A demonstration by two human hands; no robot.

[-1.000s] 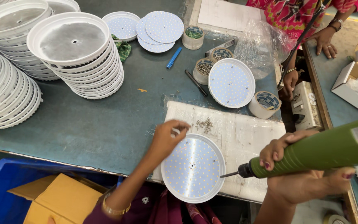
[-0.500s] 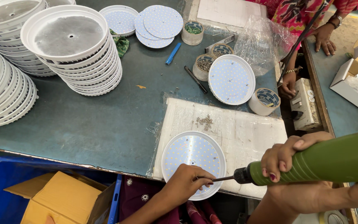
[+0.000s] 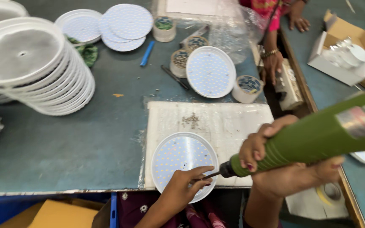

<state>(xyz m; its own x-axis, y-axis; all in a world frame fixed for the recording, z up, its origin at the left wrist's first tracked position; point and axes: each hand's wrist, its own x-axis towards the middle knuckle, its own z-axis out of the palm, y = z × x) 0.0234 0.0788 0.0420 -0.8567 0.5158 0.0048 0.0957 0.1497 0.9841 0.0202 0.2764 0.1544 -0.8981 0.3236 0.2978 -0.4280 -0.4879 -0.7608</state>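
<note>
Partly hidden bit tip, right hand (image 3: pixel 271 145) gripping green screwdriver (image 3: pixel 313 137), left hand (image 3: pixel 186 183) pinching unseen.

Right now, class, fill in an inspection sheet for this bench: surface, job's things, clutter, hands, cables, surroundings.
Surface: grey-green bench with a white mat at the near edge.
Job's things: round white LED disc on the mat; green electric screwdriver, tip at the disc's rim.
Clutter: stacked white housings, loose discs, tape rolls, blue pen, small screws.
Hands: left hand on the disc; right hand grips the screwdriver.
Cables: nothing seen.
Surroundings: another person's hand; cardboard box.
</note>
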